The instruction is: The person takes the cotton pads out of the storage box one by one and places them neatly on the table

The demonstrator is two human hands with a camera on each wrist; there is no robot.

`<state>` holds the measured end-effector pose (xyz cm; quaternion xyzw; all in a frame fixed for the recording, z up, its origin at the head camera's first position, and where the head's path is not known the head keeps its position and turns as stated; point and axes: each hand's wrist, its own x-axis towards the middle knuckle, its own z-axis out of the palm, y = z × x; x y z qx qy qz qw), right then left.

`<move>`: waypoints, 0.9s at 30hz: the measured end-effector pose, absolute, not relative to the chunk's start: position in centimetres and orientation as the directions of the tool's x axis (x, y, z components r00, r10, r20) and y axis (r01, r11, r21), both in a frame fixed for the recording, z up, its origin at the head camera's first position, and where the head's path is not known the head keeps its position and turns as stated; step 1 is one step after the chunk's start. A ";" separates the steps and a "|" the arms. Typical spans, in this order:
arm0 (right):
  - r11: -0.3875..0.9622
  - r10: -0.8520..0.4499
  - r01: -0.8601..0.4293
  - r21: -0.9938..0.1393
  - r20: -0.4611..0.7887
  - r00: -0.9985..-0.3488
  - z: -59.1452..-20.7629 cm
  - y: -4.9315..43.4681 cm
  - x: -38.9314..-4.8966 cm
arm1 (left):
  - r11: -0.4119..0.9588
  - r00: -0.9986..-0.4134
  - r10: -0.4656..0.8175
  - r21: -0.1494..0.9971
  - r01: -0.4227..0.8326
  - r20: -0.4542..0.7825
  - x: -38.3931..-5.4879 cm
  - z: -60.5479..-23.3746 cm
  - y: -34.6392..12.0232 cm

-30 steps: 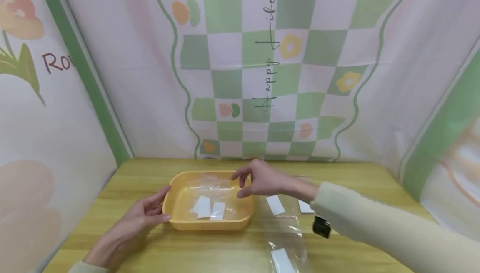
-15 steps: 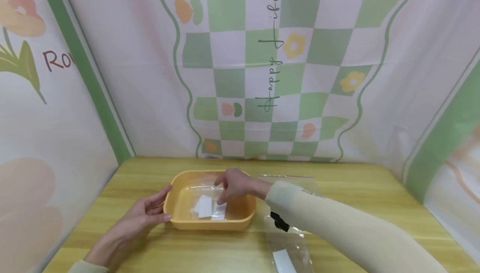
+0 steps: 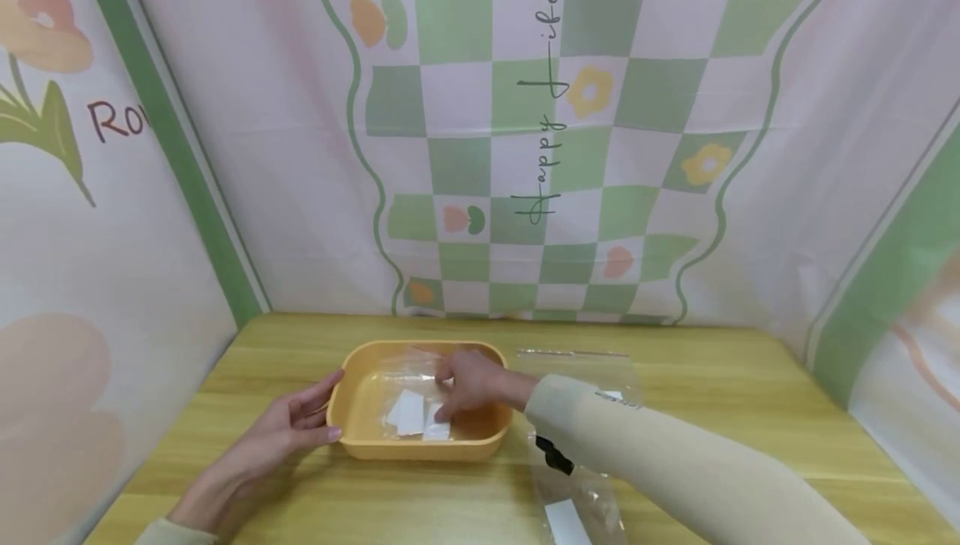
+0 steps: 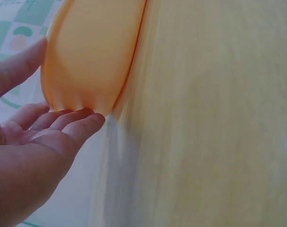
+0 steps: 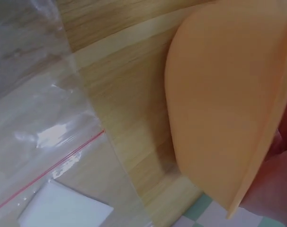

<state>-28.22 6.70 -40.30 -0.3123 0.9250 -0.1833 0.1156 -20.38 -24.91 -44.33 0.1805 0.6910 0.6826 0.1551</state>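
A yellow plastic basin (image 3: pixel 420 450) stands on the table, with my left hand (image 3: pixel 281 432) holding its left end between thumb and fingers. In the left wrist view those fingertips (image 4: pixel 97 118) press against the basin's outer wall. Clear zip bags (image 3: pixel 401 370) lie inside, and white rectangular pieces (image 3: pixel 409 413) show through them. My right hand (image 3: pixel 472 378) reaches over the right rim into the basin, thumb and forefinger apart. The thumb tip overlaps the right-hand white piece; the other fingers are mostly hidden. In the right wrist view the basin wall covers most of this hand.
To the right of the basin, more clear zip bags (image 3: pixel 577 487) with white pieces (image 3: pixel 567 522) lie flat, partly beneath the right sleeve (image 3: pixel 660 445). The wooden table (image 3: pixel 420 499) meets a printed cloth backdrop (image 3: pixel 517 145) at the back.
My right hand has moved left from above the basin's right rim and down onto the bags inside. The left hand has stayed at the basin's left end.
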 end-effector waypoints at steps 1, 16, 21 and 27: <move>0.745 -0.609 -0.522 -0.416 -0.104 -0.787 -40.2 6.7 -28.2 | 0.006 -0.887 0.461 0.999 0.042 0.034 -20.4 -44.3 -24.9; 0.708 -0.527 -0.400 -0.582 -0.058 -0.848 -39.8 6.5 -27.1 | 0.029 -0.891 0.455 0.999 0.021 0.005 -20.3 -44.0 -24.9; 0.624 -0.527 -0.305 -0.719 -0.099 -0.844 -39.7 6.2 -26.9 | 0.029 -0.888 0.459 0.999 0.030 0.014 -20.3 -44.1 -24.9; 0.442 -0.524 -0.115 -0.889 -0.153 -0.838 -40.0 5.6 -26.8 | 0.031 -0.886 0.463 0.999 0.043 0.024 -20.3 -44.2 -25.0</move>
